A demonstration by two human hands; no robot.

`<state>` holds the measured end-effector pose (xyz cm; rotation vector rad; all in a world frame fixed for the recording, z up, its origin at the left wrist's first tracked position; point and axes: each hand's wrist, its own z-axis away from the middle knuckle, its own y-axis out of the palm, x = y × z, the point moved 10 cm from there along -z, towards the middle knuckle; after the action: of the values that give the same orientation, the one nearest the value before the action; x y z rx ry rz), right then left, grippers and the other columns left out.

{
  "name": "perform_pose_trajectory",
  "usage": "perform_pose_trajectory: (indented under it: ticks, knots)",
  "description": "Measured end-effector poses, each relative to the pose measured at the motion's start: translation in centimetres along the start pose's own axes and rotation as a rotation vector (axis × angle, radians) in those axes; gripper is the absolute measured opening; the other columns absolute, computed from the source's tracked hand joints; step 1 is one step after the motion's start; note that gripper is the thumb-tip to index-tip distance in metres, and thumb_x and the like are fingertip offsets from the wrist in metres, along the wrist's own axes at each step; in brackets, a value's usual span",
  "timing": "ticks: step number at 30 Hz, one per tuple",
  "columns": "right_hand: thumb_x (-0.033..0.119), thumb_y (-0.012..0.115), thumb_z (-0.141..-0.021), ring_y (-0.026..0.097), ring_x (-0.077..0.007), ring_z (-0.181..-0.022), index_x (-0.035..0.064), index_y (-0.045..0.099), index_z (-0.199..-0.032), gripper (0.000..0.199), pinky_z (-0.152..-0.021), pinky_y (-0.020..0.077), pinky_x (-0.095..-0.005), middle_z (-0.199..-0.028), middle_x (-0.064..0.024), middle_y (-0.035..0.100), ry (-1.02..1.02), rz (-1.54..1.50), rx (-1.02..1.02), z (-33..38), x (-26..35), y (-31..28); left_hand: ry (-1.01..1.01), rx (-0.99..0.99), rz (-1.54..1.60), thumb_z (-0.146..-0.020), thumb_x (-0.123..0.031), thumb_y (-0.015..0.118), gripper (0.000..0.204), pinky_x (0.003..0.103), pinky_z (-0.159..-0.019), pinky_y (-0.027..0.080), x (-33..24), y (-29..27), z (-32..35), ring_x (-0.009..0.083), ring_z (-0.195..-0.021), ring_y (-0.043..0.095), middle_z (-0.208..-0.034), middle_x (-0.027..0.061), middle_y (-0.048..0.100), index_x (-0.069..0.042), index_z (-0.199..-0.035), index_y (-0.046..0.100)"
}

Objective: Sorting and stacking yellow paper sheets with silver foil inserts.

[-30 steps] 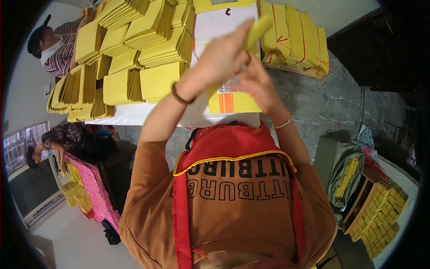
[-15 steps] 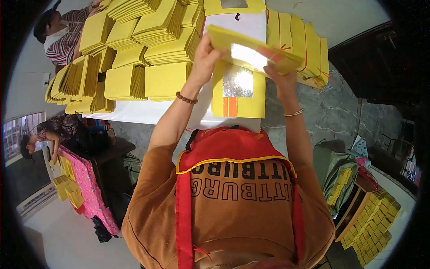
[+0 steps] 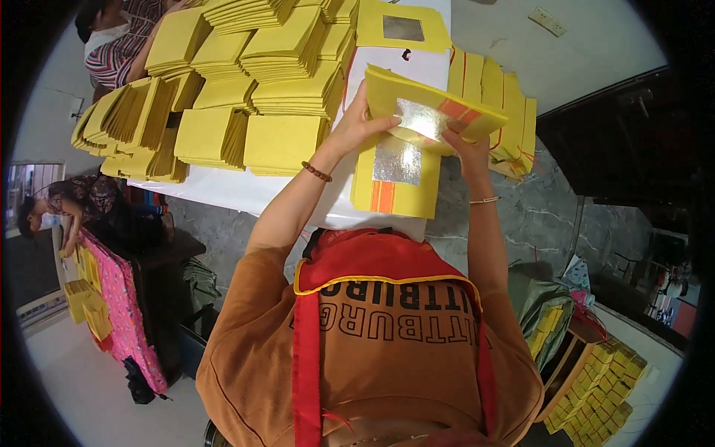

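Observation:
Both hands grip a sheaf of yellow joss paper [image 3: 471, 106], raised and tilted over the table; it bears a silver foil square and orange stripes. My left hand [image 3: 361, 125] closes round its left end, thumb on the front near the foil. At the right, my right hand [image 3: 469, 147] pinches its lower edge, thumb on the paper near the stripes. Beneath lies a flat pile of the same paper [image 3: 415, 201], foil and orange stripes facing up, at the table's near edge. The fingers behind the sheaf are hidden.
Folded yellow paper bundles [image 3: 284, 141] are heaped across the white-covered table [image 3: 216, 186]. Another foil-faced pile [image 3: 372, 30] lies at the back; red-tied bundles [image 3: 514, 112] stand at right. Two other people work at left, one by a pink-covered table [image 3: 126, 298]. Packed yellow stacks [image 3: 596, 395] sit lower right.
The sheaf has come lower in view and tips differently, its foil less glaring. My left thumb has moved onto its front. The whole view has shifted slightly.

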<state>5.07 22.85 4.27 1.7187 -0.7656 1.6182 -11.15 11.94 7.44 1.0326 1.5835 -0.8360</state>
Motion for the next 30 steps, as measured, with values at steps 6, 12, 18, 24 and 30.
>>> perform_pose_trajectory:
  ticks: [6,12,18,24,30]
  knots:
    - [0.009,0.07,-0.069,0.058,-0.0141,-0.08,-0.0038,0.056,-0.098,0.035,-0.07,0.0475,-0.0268,-0.091,-0.0084,0.06,-0.072,-0.086,0.038,-0.4,-0.1,-0.4,0.033,-0.004,0.039,-0.072,-0.013,0.066,0.066,0.031,-0.094,0.032,0.0,-0.2,-0.5,0.0167,-0.109,0.041,-0.117,0.0086,0.043,-0.005,-0.127,0.028]
    - [0.012,0.068,-0.074,0.056,-0.0113,-0.077,-0.0015,0.056,-0.096,0.029,-0.068,0.0463,-0.026,-0.089,-0.0047,0.059,-0.018,-0.037,-0.002,-0.7,-2.1,-1.4,-0.07,0.027,0.049,-0.08,-0.017,0.06,0.04,0.027,-0.088,0.036,2.4,0.1,-0.3,0.0122,-0.098,0.047,-0.104,0.0059,0.053,-0.002,-0.115,0.045]
    - [0.016,0.059,-0.082,0.056,-0.0111,-0.086,-0.0011,0.053,-0.104,0.029,-0.075,0.0472,-0.024,-0.095,-0.0054,0.058,0.123,0.017,0.11,-1.2,0.0,0.1,-0.135,-0.056,-0.004,-0.084,-0.017,0.055,0.03,0.024,-0.077,0.042,1.5,-0.7,-0.3,0.0103,-0.091,0.051,-0.102,0.005,0.055,0.0,-0.108,0.048]
    - [0.012,0.051,-0.086,0.055,-0.0145,-0.093,0.0013,0.042,-0.117,0.034,-0.076,0.0482,-0.0281,-0.107,-0.0054,0.053,0.319,-0.504,0.193,1.3,-2.5,3.1,-0.401,-0.116,0.535,-0.085,-0.011,0.052,0.032,0.025,-0.075,0.046,4.1,0.9,3.1,0.0111,-0.084,0.055,-0.1,0.0074,0.056,0.002,-0.112,0.042]
    - [0.01,0.051,-0.085,0.054,-0.0159,-0.094,0.004,0.04,-0.119,0.036,-0.075,0.0488,-0.029,-0.108,-0.0051,0.052,0.472,-0.581,0.088,4.9,-9.2,2.3,-0.438,-0.298,0.446,-0.081,-0.001,0.049,0.05,0.026,-0.082,0.044,9.4,0.7,7.7,0.0179,-0.098,0.051,-0.112,0.0118,0.047,0.001,-0.126,0.026]
